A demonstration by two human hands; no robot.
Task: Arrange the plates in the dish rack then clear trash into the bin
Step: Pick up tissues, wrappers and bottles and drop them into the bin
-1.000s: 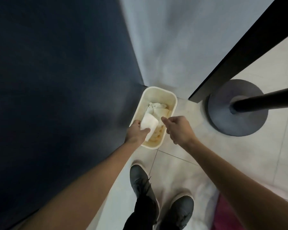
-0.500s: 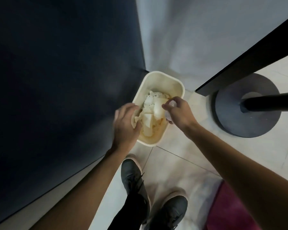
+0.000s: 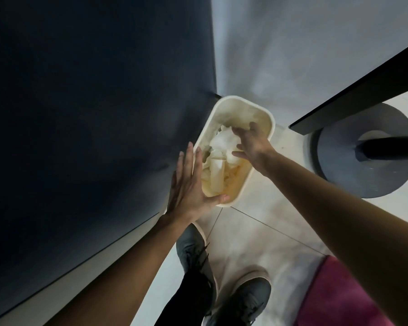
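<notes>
Cream bin on the tiled floor, tucked into the corner against the dark wall, long axis running away from the feet and leaning slightly right. Inside it, heaped white paper trash, piled close to rim level.

Right hand directly over that heap, fingers spread and loosely bent downward, pinching nothing visible; contact with the paper impossible to tell. Left hand outside the bin, flat along its left rim, 4 fingers straight and close together, thumb splayed across the near corner; touching the rim or just above it, unclear.

Reads as the closing stretch of the trash step, with the paper already in. Any pressing down falls to the right hand, far nearer, straight down onto the bin's middle, with the left hand placed to steady the side. No plates or dish rack in view.
</notes>
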